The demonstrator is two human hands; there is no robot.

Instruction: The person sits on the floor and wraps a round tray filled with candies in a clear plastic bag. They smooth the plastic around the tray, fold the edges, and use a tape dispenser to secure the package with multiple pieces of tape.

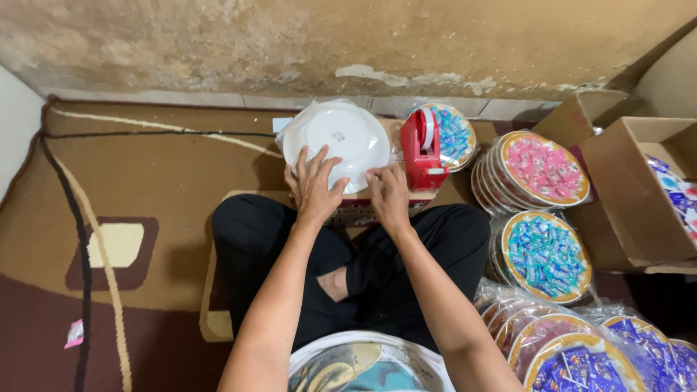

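On the carpet (pixel 145 181), a small box (pixel 363 212) at the person's knees carries a white plate (pixel 341 138) wrapped in clear plastic, bottom up, with a red tape dispenser (pixel 422 149) at its right edge. The left hand (pixel 314 185) lies spread and flat on the plate's near rim, the right hand (pixel 388 194) beside it, fingers bent on the wrap, gripping nothing firmly. The plate overhangs the box, so uneven pressure could tip it; stacked candy plates (pixel 544 168) crowd the right, leaving room only left.

A round white plate (pixel 337 138) wrapped in clear plastic is lying face down, bottom up, on a small box (pixel 363 212), overhanging its far left corner.
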